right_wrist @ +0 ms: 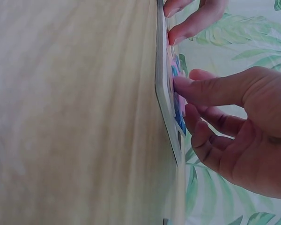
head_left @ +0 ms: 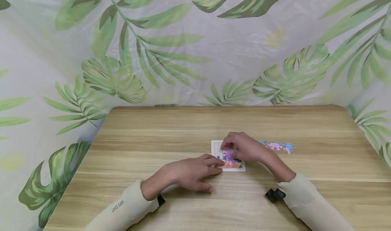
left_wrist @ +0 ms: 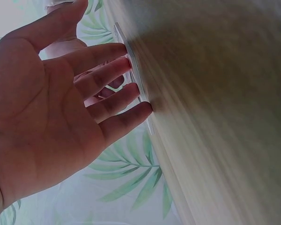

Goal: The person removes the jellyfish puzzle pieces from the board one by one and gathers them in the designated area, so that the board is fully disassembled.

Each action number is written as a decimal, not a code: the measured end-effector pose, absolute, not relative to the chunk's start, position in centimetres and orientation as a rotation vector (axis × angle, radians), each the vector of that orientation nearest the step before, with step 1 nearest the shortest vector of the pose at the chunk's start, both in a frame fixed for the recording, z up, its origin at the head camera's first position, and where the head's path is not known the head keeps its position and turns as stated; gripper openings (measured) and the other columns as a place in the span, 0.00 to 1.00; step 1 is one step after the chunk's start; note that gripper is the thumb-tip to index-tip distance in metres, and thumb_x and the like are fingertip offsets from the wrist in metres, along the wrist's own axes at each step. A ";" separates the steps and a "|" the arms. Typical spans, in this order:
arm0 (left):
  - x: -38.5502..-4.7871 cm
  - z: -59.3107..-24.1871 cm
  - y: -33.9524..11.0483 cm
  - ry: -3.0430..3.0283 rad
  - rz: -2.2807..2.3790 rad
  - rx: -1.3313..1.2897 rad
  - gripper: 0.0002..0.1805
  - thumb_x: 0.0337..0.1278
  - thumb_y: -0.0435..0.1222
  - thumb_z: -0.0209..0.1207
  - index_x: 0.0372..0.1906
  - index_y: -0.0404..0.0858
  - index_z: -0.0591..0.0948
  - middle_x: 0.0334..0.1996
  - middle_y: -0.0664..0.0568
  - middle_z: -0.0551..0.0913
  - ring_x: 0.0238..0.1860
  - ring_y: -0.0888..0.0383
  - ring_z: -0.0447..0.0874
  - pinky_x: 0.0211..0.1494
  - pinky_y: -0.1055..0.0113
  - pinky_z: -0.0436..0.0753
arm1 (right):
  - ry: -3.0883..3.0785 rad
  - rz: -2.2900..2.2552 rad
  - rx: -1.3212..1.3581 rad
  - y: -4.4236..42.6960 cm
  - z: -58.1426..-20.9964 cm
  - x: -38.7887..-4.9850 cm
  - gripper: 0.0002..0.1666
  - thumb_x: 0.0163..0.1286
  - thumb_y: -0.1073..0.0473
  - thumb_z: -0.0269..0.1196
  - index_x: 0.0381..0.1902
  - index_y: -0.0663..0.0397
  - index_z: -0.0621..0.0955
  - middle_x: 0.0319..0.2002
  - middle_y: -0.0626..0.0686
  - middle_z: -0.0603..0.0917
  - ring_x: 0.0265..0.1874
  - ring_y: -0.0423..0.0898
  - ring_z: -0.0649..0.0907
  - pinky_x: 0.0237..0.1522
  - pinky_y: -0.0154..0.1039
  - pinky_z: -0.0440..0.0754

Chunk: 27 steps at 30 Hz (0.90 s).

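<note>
Flat rectangular puzzle board with white border: bare inner part pale, near-white, edge light grey in right wrist view. Thin multicoloured puzzle pieces in it: pink and purple in the middle, blue patches, yellow-orange along the bottom. Loose pink-and-blue puzzle pieces on the right: mostly light pink, bright blue at the ends. Light brown wood-look tabletop: darker and paler grain streaks, running side to side. Off-white cloth backdrop: big leaf print, light and dark green, pale yellow blotches. Cream fabric sleeves: plain, dark lettering on the left one. Small wrist devices: black
</note>
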<state>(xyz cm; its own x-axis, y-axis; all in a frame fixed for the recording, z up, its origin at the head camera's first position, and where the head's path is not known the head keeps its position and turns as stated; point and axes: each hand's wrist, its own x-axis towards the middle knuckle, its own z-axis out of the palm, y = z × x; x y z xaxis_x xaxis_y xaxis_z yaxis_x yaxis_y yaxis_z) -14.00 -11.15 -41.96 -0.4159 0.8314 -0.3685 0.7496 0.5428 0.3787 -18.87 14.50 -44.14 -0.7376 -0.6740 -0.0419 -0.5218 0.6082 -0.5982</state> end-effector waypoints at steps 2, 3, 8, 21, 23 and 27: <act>-14.0 -42.0 -11.1 2.265 0.209 1.267 0.34 0.79 0.50 0.60 0.81 0.42 0.72 0.86 0.56 0.61 0.86 0.54 0.56 0.84 0.58 0.68 | 2.563 -0.853 -0.966 14.4 -44.2 -18.9 0.18 0.66 0.75 0.70 0.51 0.53 0.90 0.46 0.50 0.87 0.44 0.45 0.84 0.50 0.41 0.86; -14.0 -42.0 -11.1 2.265 0.208 1.264 0.34 0.79 0.50 0.60 0.81 0.42 0.72 0.86 0.56 0.61 0.86 0.54 0.55 0.84 0.58 0.68 | 2.559 -0.860 -0.963 14.4 -44.2 -18.9 0.19 0.66 0.76 0.70 0.51 0.54 0.90 0.46 0.51 0.87 0.43 0.44 0.84 0.49 0.40 0.86; -14.0 -42.1 -11.1 2.264 0.205 1.273 0.34 0.79 0.51 0.60 0.81 0.42 0.71 0.86 0.56 0.60 0.86 0.54 0.55 0.84 0.58 0.67 | 2.555 -0.847 -0.921 14.4 -44.3 -18.9 0.22 0.65 0.78 0.67 0.52 0.56 0.90 0.43 0.51 0.85 0.39 0.42 0.81 0.42 0.34 0.82; -13.8 -42.1 -11.2 2.258 0.220 1.260 0.34 0.78 0.52 0.60 0.81 0.43 0.71 0.86 0.58 0.60 0.86 0.55 0.54 0.83 0.58 0.69 | 2.582 -0.829 -0.939 14.6 -44.3 -19.0 0.20 0.63 0.79 0.67 0.43 0.49 0.89 0.37 0.48 0.84 0.36 0.42 0.80 0.41 0.34 0.79; -13.8 -42.1 -11.2 2.259 0.219 1.260 0.34 0.78 0.51 0.60 0.81 0.43 0.71 0.86 0.58 0.60 0.86 0.55 0.54 0.83 0.58 0.69 | 2.585 -0.844 -0.949 14.6 -44.3 -19.0 0.20 0.62 0.79 0.67 0.40 0.48 0.88 0.35 0.48 0.83 0.35 0.42 0.79 0.40 0.35 0.78; -13.8 -42.1 -11.2 2.263 0.215 1.262 0.35 0.78 0.51 0.61 0.81 0.43 0.71 0.86 0.58 0.60 0.86 0.54 0.54 0.84 0.58 0.68 | 2.566 -0.870 -0.952 14.7 -44.4 -19.0 0.18 0.64 0.78 0.68 0.40 0.48 0.87 0.33 0.48 0.82 0.35 0.41 0.78 0.40 0.34 0.78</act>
<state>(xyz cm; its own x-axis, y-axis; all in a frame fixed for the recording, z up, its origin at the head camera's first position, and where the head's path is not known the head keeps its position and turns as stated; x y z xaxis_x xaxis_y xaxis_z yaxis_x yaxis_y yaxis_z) -13.80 -11.16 -42.07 -0.4195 0.8270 -0.3743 0.7419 0.5499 0.3835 -19.02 14.74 -44.35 -0.7481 -0.6624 -0.0413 -0.5006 0.6040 -0.6201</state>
